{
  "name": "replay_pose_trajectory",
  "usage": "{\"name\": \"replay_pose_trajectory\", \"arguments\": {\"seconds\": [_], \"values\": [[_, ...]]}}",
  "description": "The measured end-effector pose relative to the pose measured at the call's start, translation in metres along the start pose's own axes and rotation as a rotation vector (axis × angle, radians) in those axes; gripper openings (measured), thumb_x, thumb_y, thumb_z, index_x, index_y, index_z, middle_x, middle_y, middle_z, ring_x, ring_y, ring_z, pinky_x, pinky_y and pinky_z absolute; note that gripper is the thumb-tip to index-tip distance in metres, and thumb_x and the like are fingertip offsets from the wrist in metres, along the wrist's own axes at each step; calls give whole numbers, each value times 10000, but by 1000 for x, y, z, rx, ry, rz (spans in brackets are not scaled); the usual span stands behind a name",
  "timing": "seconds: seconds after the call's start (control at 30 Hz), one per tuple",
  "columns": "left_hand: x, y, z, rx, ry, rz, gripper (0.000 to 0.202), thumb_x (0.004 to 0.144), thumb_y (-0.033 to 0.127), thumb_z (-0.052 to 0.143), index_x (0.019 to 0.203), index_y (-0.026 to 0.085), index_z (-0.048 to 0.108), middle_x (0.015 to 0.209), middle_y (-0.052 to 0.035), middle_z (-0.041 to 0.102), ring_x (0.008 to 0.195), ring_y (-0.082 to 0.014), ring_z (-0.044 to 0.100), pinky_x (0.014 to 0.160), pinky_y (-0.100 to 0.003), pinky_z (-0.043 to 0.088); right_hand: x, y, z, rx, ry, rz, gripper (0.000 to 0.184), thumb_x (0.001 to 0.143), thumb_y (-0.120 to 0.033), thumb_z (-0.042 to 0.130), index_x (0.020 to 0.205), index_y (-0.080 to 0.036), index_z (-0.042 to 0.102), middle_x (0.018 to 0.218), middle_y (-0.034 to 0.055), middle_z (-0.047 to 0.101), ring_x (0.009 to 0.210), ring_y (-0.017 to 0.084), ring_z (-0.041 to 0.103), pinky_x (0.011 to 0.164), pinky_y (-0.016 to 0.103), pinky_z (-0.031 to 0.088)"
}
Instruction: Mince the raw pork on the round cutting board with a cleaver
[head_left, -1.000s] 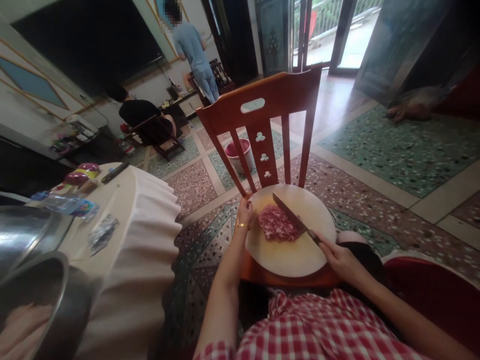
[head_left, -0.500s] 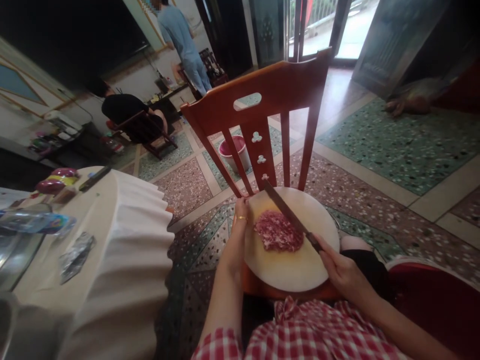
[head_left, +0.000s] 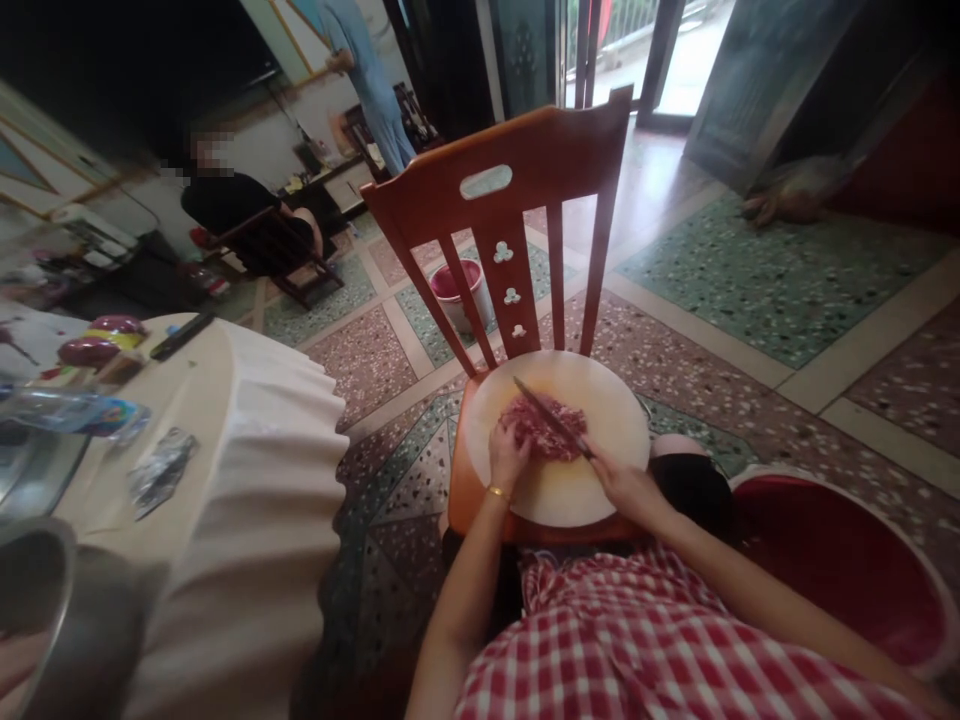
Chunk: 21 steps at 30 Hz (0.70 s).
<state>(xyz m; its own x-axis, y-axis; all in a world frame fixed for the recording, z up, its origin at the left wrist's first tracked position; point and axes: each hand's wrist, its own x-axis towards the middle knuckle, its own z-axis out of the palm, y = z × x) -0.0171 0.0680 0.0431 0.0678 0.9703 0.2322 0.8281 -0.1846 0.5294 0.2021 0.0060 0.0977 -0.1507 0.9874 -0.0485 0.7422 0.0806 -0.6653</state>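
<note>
A round white cutting board [head_left: 609,408] rests on the seat of a wooden chair, with a heap of minced meat [head_left: 549,446] in its middle. My right hand [head_left: 621,487] grips the handle of a knife [head_left: 544,409], whose long blade lies slantwise across the meat, its tip pointing away to the left. At the near left edge of the heap is my left hand [head_left: 509,455], fingers spread and touching the meat, with a gold-coloured bracelet [head_left: 498,493] at the wrist.
The chair back [head_left: 517,170] rises behind the board. To my left a cloth-covered table [head_left: 255,430] carries a plastic bottle [head_left: 112,415], crumpled foil [head_left: 161,470] and a metal bowl [head_left: 97,610]. A large red tub [head_left: 840,570] stands at my right. Two people and a bucket [head_left: 469,300] are farther off.
My left hand has left the board's far left rim and come nearer, onto the meat's edge. The knife is still in my right hand, over the meat. The view has shifted slightly.
</note>
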Motion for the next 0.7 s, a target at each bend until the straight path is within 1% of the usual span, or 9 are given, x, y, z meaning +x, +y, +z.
{"name": "replay_pose_trajectory", "arguments": {"seconds": [0.07,0.1,0.2,0.27,0.33,0.4,0.47,0.63,0.7], "values": [[-4,0,-1,-45,19,-12,197,764,207,508,937,171,597,866,-73,545,854,-178,492,785,-318,402,-1,4,4,-27,-74,51,403,912,-274,328,1299,-205,418,981,81,626,799,266,614,715,374,505],[-6,0,-2,-73,39,-37,170,775,193,486,895,172,605,841,-64,549,834,-168,497,775,-308,403,-2,2,2,-9,-61,31,397,916,-275,327,1295,-212,424,986,77,625,819,261,610,744,372,496],[-15,0,-5,-152,108,-135,126,758,164,487,822,166,594,783,-41,557,787,-151,505,749,-290,407,-5,-13,-10,90,68,-147,413,929,-302,312,1331,-222,363,1117,71,563,958,240,558,839,344,452],[-23,0,-6,-206,154,-190,109,756,174,486,815,161,577,788,-36,563,777,-143,510,740,-280,409,-7,-21,-10,109,111,-219,439,936,-299,291,1363,-197,296,1153,88,538,973,234,549,842,333,448],[-33,1,-7,-271,178,-242,126,783,218,465,827,160,567,796,-37,571,757,-134,516,720,-268,412,-8,-20,0,50,43,-183,439,932,-278,296,1357,-170,307,1080,109,580,885,240,589,785,341,474],[-44,1,-5,-340,189,-296,179,806,271,447,884,158,561,813,-42,580,750,-130,525,706,-261,416,-7,-14,11,-30,-77,-103,417,922,-257,317,1326,-167,368,972,106,627,786,246,617,722,352,495],[-55,-1,-2,-392,188,-329,212,813,293,438,915,154,561,835,-50,586,769,-132,533,714,-261,421,-6,-12,14,-47,-124,-88,402,921,-253,324,1312,-186,391,958,92,633,792,245,616,720,352,494],[-66,-7,3,-426,214,-332,204,811,258,416,866,154,583,827,-50,579,795,-135,528,762,-274,418,-9,-26,5,68,47,-290,429,937,-286,297,1358,-201,298,1192,90,506,988,225,541,827,325,447],[-64,-7,3,-428,233,-330,202,808,252,415,862,154,584,829,-51,579,796,-134,528,763,-273,417,-11,-24,11,28,3,-278,428,931,-267,294,1348,-175,319,1158,108,529,911,236,580,793,347,468]]}}
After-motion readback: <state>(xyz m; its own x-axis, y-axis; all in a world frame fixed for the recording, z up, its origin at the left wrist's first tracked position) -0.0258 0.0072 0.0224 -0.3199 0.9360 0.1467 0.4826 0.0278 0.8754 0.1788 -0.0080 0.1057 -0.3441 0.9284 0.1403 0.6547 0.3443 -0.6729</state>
